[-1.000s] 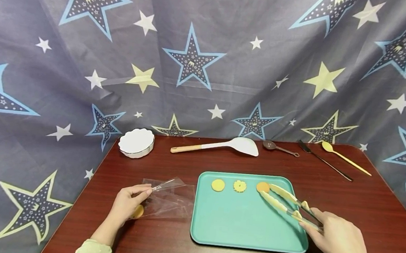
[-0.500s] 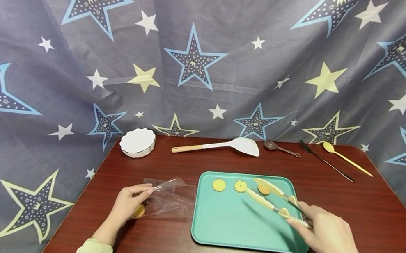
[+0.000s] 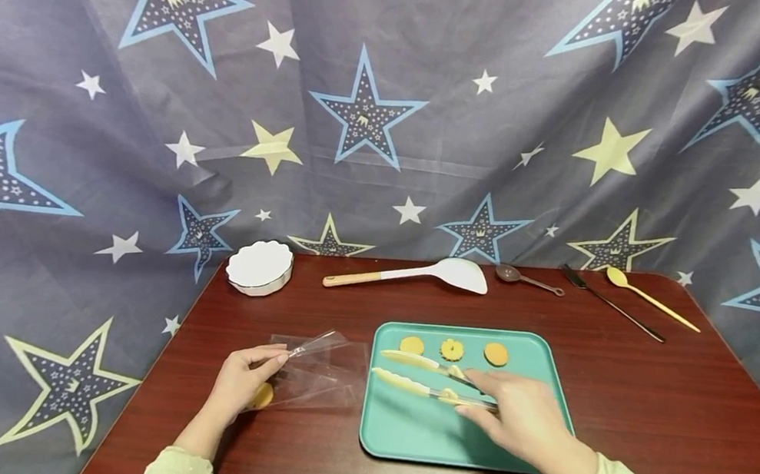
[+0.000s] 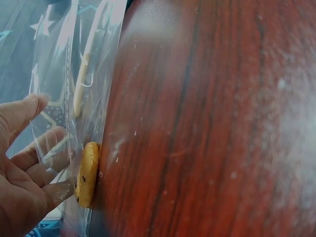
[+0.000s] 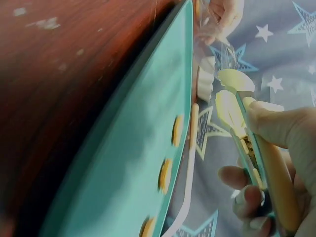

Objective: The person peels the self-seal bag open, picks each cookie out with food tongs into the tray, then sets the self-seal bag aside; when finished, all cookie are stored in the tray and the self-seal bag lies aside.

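Observation:
My left hand (image 3: pixel 242 386) pinches the edge of a clear plastic bag (image 3: pixel 329 388) left of the tray. A round biscuit (image 3: pixel 262 396) shows at the bag's near end, under the hand; in the left wrist view this biscuit (image 4: pixel 88 175) appears to be inside the plastic. My right hand (image 3: pixel 530 423) grips kitchen tongs (image 3: pixel 401 381) with pale yellow tips, held above the green tray (image 3: pixel 435 440). The tips point left, stand apart and have nothing between them. Along the tray's far side lie a round biscuit (image 3: pixel 412 344), a flower-shaped biscuit (image 3: pixel 451 350) and a browner round biscuit (image 3: pixel 496 353).
Behind the tray lies a white spatula (image 3: pixel 459 274) with a wooden handle. A white fluted dish (image 3: pixel 260 267) stands at the far left. Toward the back right are a brown measuring spoon (image 3: pixel 508 274), a dark long-handled utensil (image 3: pixel 612 304) and a yellow spoon (image 3: pixel 652 298).
The right hand has carried the tongs leftward across the tray, away from the browner biscuit, which stays on the tray. The left hand keeps its pinch on the bag.

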A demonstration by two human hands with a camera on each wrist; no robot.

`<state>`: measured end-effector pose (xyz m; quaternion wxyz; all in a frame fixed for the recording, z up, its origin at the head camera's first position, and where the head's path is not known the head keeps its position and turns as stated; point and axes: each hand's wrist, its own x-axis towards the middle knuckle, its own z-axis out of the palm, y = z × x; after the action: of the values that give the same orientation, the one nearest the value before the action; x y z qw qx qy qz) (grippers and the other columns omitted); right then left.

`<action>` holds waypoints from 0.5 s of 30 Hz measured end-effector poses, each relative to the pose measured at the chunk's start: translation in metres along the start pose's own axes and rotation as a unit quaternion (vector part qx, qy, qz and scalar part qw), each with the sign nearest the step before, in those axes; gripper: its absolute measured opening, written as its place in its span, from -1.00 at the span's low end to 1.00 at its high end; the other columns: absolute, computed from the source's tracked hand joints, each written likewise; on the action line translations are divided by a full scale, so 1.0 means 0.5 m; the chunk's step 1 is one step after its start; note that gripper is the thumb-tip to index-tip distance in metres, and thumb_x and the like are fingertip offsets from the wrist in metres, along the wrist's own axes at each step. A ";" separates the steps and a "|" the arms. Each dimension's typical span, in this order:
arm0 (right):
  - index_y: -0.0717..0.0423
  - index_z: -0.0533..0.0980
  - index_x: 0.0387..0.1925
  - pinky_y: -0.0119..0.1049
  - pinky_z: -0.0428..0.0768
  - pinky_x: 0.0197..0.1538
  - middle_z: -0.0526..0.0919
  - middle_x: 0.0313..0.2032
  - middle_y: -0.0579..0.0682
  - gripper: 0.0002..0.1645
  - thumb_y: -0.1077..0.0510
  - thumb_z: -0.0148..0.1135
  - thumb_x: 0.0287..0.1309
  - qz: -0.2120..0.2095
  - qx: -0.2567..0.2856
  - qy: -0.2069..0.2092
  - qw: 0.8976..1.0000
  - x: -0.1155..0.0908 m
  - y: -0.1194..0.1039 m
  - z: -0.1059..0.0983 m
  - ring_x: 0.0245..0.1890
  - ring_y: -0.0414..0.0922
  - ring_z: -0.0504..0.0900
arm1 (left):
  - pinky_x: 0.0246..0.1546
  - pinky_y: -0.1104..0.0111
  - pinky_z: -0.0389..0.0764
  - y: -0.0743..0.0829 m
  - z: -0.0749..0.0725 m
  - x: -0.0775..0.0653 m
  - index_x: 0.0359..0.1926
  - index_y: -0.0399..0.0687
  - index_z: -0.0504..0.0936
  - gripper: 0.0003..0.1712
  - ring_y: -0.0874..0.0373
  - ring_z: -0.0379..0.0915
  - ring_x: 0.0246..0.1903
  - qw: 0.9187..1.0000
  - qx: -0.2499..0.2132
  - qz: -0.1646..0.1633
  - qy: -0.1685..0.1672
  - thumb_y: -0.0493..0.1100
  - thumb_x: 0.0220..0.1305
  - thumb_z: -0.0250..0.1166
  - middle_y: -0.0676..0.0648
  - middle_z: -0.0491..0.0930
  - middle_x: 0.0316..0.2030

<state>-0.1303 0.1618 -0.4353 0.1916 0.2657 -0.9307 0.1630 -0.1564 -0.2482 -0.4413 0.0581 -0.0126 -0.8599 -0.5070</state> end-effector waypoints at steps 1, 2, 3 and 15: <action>-0.01 0.68 -0.02 -0.18 0.64 -0.32 0.74 -0.23 -0.10 -0.43 -0.21 0.45 -0.02 -0.011 -0.001 -0.001 1.000 0.006 -0.006 0.005 -0.27 -0.15 0.71 | 0.06 0.68 0.31 0.000 0.000 0.000 -0.14 -0.43 0.70 -0.77 -0.19 0.44 0.17 1.000 -0.001 0.001 0.000 -0.33 0.23 0.34 -0.34 0.62 -0.02; -0.01 0.67 -0.02 -0.20 0.63 -0.36 0.74 -0.24 -0.10 -0.44 -0.21 0.45 -0.01 -0.022 -0.004 -0.002 1.000 0.012 -0.011 0.010 -0.29 -0.15 0.70 | 0.06 0.68 0.31 0.000 0.000 -0.001 -0.14 -0.42 0.70 -0.78 -0.19 0.45 0.16 1.000 -0.001 0.000 0.000 -0.33 0.23 0.34 -0.34 0.62 -0.02; -0.02 0.67 -0.02 -0.21 0.62 -0.39 0.74 -0.25 -0.11 -0.44 -0.22 0.44 -0.01 -0.033 -0.009 -0.002 0.999 0.018 -0.016 0.014 -0.31 -0.16 0.70 | 0.06 0.67 0.31 -0.001 -0.001 -0.001 -0.14 -0.41 0.71 -0.78 -0.19 0.45 0.16 1.000 -0.001 0.000 0.000 -0.32 0.23 0.34 -0.34 0.62 -0.02; -0.05 0.65 0.02 -0.26 0.58 -0.51 0.72 -0.21 -0.11 -0.43 -0.24 0.40 0.04 -0.097 -0.016 -0.044 0.994 0.073 -0.050 0.073 -0.36 -0.18 0.69 | 0.08 0.63 0.33 -0.012 -0.001 0.002 -0.14 -0.40 0.71 -0.79 -0.19 0.44 0.16 1.000 -0.020 0.000 -0.004 -0.34 0.23 0.33 -0.35 0.62 -0.01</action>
<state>-0.1550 0.1109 -0.4459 0.1699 0.3586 -0.9105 0.1166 -0.1577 -0.2516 -0.4463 0.0543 -0.0158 -0.8499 -0.5240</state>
